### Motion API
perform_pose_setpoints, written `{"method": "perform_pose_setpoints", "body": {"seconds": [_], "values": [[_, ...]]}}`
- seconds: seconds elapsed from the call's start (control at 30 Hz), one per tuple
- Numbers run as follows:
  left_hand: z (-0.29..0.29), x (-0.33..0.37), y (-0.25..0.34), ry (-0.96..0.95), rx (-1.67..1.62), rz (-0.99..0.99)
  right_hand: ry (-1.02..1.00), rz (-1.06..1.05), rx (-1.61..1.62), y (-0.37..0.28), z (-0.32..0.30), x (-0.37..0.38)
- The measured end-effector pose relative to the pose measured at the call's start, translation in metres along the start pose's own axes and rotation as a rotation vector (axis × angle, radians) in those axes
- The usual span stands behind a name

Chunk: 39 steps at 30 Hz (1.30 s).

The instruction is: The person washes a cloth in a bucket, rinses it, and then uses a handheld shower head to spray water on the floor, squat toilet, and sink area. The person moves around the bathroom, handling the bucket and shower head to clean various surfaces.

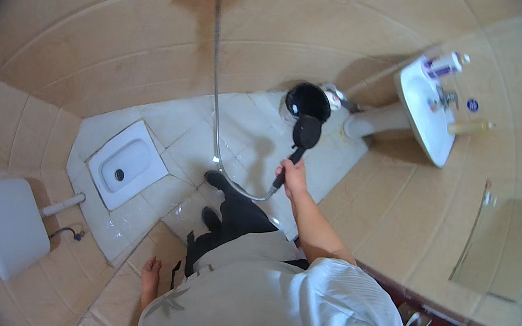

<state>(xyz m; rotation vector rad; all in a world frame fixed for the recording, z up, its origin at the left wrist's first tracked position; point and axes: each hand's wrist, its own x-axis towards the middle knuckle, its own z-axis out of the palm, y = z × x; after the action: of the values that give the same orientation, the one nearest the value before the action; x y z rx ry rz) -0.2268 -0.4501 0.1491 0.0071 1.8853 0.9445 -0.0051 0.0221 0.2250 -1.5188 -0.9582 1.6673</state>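
A black hand shower (306, 133) is gripped by its handle in my right hand (294, 177), held out in front of me above the tiled floor. From the handle's lower end a silver shower hose (216, 100) loops down and runs up toward a fitting on the far wall. Seen from here, the shower head overlaps the near edge of a black-lined bucket or bin (309, 96) standing on the floor. My left hand (151, 272) hangs low at my side, its fingers loosely bent and apart, with nothing visible in it.
A squat toilet (108, 158) is set in the floor at left, with a white cistern (11, 221) on the wall beside it. A white pedestal sink (439, 131) at right carries a bottle (445, 65). My shoes (212, 218) are on wet-looking tiles.
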Motion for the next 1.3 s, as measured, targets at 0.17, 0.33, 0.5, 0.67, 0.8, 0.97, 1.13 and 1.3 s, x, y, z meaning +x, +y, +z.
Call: {"method": "perform_pose_setpoints", "body": {"seconds": [0.17, 0.33, 0.5, 0.67, 0.8, 0.97, 1.13, 1.3], "values": [[0.026, -0.001, 0.034, -0.222, 0.189, -0.018, 0.45, 0.017, 0.115, 0.05, -0.153, -0.024], [0.04, 0.016, 0.026, -0.292, 0.27, 0.015, 0.909, -0.133, 0.071, 0.046, -0.263, -0.022], [0.032, 0.042, 0.03, -0.292, 0.201, -0.115, 1.095, -0.419, 0.175, -0.032, -0.307, -0.01], [0.093, 0.028, 0.09, -0.161, 0.196, -0.102, 1.254, -0.642, 0.106, -0.089, -0.379, -0.002], [0.137, 0.032, 0.112, -0.238, 0.323, -0.082, 1.287, -0.72, 0.168, -0.121, -0.416, 0.001], [0.175, 0.044, 0.127, -0.357, 0.439, 0.065, 1.324, -0.86, 0.214, -0.148, -0.408, -0.02], [0.191, 0.089, 0.151, -0.465, 0.513, 0.072, 1.365, -0.791, 0.229, -0.108, -0.384, -0.042], [0.192, 0.151, 0.216, -0.537, 0.834, 0.24, 1.415, -0.389, 0.359, -0.029, -0.333, -0.081]]}}
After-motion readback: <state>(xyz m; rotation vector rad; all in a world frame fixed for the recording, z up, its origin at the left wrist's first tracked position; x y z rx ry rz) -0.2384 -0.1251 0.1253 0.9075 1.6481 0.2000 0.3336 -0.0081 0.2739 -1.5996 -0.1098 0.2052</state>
